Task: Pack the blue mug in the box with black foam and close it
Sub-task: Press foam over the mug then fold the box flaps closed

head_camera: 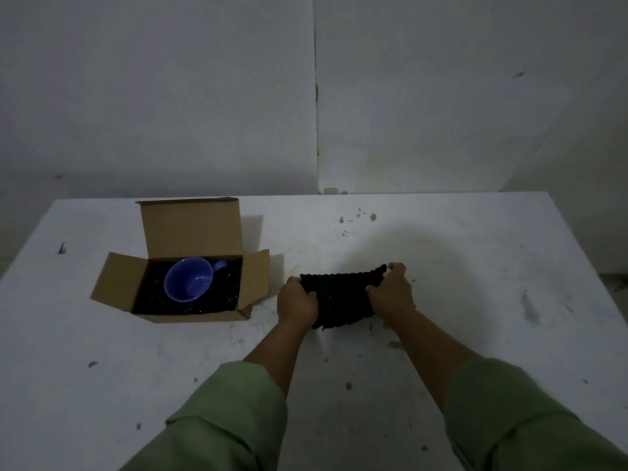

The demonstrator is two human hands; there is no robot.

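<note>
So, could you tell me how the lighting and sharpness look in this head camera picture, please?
Head view: dim overall, with a bluish-grey cast; the black foam sheet held by the left hand and right hand shows little texture; soft shadows fall right of the box and behind the hands on the table; the blue mug stays readable; edges are slightly soft, and the wide lens bows the table edges.

Head view, down over table

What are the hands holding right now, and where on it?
Both hold the black foam: left hand on its left edge, right hand on its right edge.
</note>
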